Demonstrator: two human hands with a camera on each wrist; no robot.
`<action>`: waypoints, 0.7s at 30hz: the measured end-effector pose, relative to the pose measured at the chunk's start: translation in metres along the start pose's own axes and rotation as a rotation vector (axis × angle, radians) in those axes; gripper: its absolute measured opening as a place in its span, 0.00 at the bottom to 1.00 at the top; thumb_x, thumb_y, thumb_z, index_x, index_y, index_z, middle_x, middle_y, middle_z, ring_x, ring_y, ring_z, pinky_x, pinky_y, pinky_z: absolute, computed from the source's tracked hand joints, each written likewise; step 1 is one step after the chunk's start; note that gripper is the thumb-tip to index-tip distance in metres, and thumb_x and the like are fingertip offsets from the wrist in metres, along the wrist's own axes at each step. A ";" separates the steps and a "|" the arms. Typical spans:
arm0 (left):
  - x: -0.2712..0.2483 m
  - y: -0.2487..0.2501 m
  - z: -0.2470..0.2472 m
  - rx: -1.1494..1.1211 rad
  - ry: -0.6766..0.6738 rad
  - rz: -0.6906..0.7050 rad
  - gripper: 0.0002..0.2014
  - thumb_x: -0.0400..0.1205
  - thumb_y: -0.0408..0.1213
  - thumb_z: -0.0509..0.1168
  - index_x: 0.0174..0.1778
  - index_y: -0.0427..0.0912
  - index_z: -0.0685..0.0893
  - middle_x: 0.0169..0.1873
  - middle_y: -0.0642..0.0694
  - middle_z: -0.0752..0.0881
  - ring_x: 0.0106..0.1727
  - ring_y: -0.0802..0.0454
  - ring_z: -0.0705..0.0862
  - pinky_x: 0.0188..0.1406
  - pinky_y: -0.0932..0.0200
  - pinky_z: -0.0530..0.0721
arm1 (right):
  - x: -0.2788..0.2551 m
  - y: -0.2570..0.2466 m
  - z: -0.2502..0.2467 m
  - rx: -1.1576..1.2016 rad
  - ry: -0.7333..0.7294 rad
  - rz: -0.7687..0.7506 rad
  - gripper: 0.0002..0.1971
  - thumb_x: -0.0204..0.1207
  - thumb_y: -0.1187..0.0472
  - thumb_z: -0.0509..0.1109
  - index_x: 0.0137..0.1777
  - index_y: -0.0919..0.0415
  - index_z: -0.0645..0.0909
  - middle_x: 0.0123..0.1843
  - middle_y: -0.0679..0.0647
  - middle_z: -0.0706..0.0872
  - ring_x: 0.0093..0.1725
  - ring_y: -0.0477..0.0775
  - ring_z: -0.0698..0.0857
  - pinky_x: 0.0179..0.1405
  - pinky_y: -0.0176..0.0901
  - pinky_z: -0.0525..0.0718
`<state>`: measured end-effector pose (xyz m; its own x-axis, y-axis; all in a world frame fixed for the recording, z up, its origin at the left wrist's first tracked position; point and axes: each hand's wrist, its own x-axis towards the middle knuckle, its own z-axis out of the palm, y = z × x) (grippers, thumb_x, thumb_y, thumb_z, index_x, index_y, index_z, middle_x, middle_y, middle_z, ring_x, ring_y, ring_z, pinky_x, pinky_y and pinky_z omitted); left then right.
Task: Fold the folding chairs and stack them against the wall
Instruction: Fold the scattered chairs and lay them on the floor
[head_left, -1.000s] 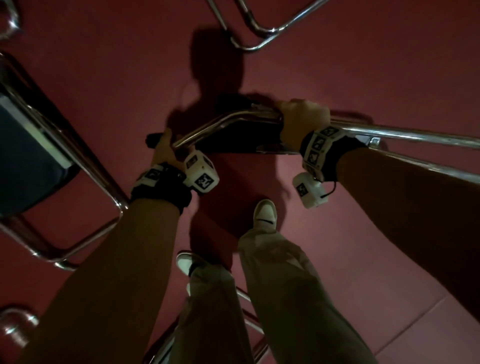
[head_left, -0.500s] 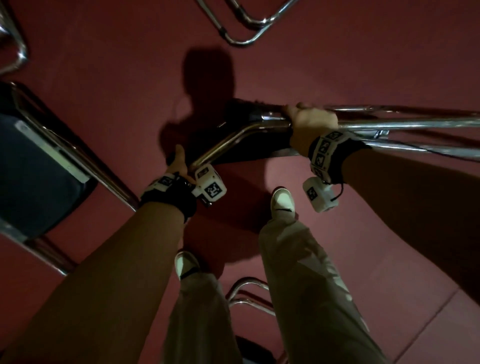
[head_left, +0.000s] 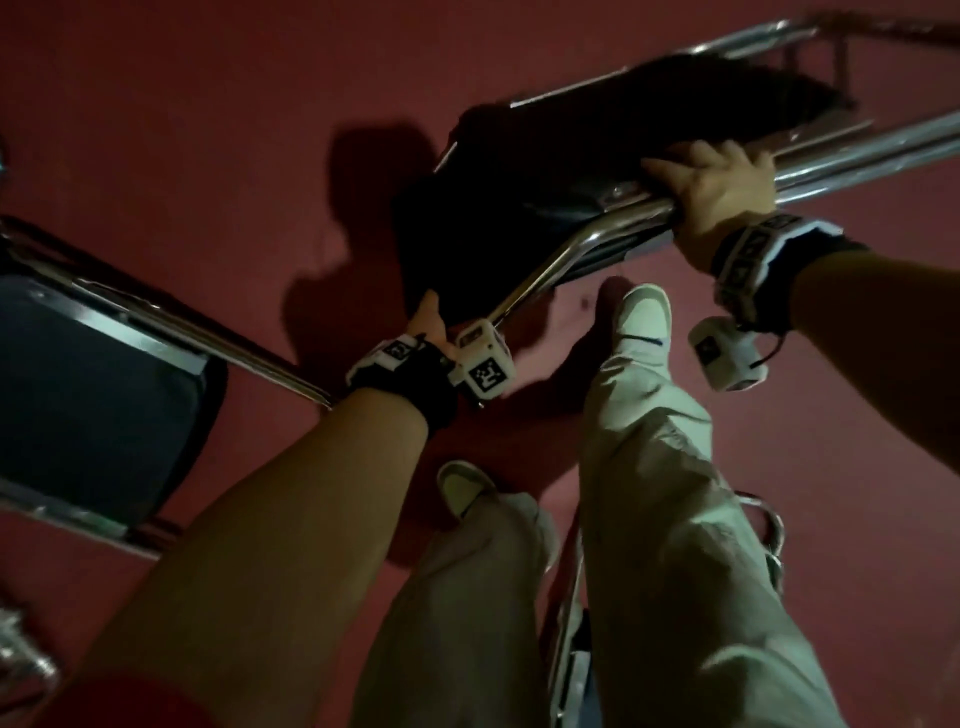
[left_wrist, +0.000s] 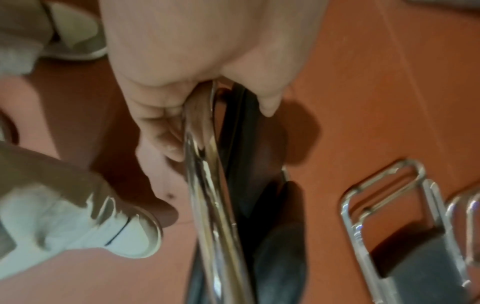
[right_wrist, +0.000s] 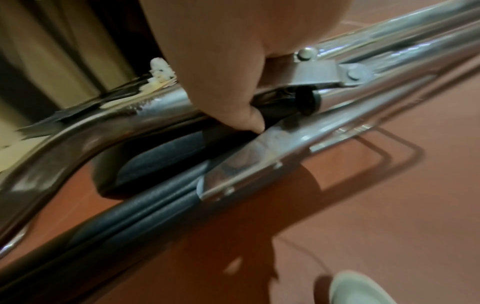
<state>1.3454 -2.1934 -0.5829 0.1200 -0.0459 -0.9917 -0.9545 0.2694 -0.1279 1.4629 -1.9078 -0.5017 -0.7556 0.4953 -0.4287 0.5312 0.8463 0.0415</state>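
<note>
While we carry one folded chair (head_left: 545, 218) above the red floor (head_left: 182, 130), our left hand (head_left: 428, 322) is wrapped round its chrome tube and our right hand (head_left: 719, 189) clamps the frame by the hinge. At the left edge another chair (head_left: 98, 395) looks unfolded, so we judge most work remains. No wall shows; dim light and blur hide detail.
</note>
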 end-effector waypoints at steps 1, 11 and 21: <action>-0.009 -0.009 0.003 0.001 -0.014 0.018 0.42 0.74 0.71 0.66 0.67 0.35 0.80 0.54 0.33 0.87 0.52 0.38 0.86 0.55 0.44 0.85 | -0.009 0.002 0.011 0.025 0.030 0.011 0.29 0.78 0.59 0.67 0.79 0.45 0.71 0.76 0.58 0.75 0.69 0.69 0.74 0.70 0.66 0.67; 0.063 -0.051 -0.011 -0.042 0.000 0.094 0.46 0.72 0.70 0.70 0.75 0.39 0.72 0.63 0.31 0.83 0.47 0.34 0.87 0.37 0.42 0.88 | -0.059 -0.003 0.117 0.226 0.113 0.076 0.29 0.76 0.63 0.66 0.78 0.52 0.69 0.80 0.56 0.71 0.77 0.66 0.70 0.78 0.65 0.62; 0.143 -0.073 -0.023 -0.138 0.021 0.218 0.44 0.75 0.64 0.72 0.81 0.43 0.67 0.63 0.29 0.83 0.46 0.34 0.90 0.40 0.46 0.88 | -0.070 -0.024 0.223 0.312 0.097 0.147 0.22 0.77 0.62 0.68 0.70 0.60 0.72 0.86 0.58 0.61 0.84 0.66 0.59 0.83 0.66 0.54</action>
<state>1.4257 -2.2414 -0.7154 -0.0973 -0.0217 -0.9950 -0.9856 0.1411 0.0933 1.5882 -2.0064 -0.6739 -0.6874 0.6360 -0.3506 0.7169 0.6714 -0.1876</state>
